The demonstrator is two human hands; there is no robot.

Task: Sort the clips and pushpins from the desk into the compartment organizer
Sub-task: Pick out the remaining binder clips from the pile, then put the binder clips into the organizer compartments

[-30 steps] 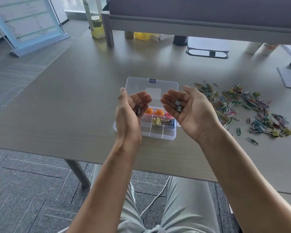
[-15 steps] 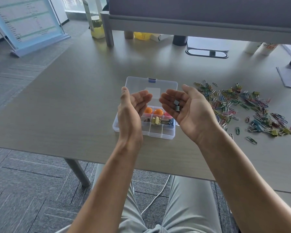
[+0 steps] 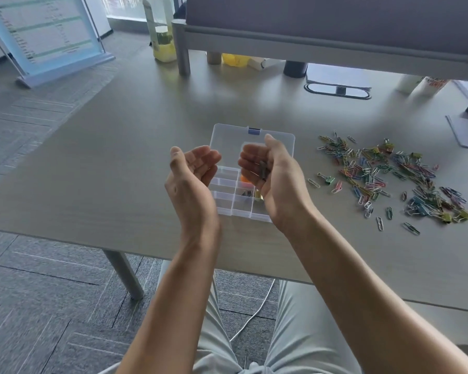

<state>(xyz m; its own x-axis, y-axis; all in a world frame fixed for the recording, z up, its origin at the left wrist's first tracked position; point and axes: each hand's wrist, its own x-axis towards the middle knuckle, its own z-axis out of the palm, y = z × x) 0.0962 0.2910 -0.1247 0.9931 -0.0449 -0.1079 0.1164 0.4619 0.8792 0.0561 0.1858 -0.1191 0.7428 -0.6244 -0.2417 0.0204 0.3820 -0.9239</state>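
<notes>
Both hands, left hand (image 3: 192, 179) and right hand (image 3: 273, 179), are hovering over the compartment organizer (image 3: 229, 195), covering its right columns; left compartments are lying exposed. Open lid (image 3: 227, 136) is blocking approach from behind. Paper-clip pile (image 3: 389, 174) is crowding the desk (image 3: 119, 157) to the right; desk left of organizer is offering passage.

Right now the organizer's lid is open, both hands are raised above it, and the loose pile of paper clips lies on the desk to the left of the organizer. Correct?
Not quite. In the head view the pile of paper clips lies on the desk to the right of the organizer, not the left. The lid is open, and left hand and right hand are raised above it.
</notes>
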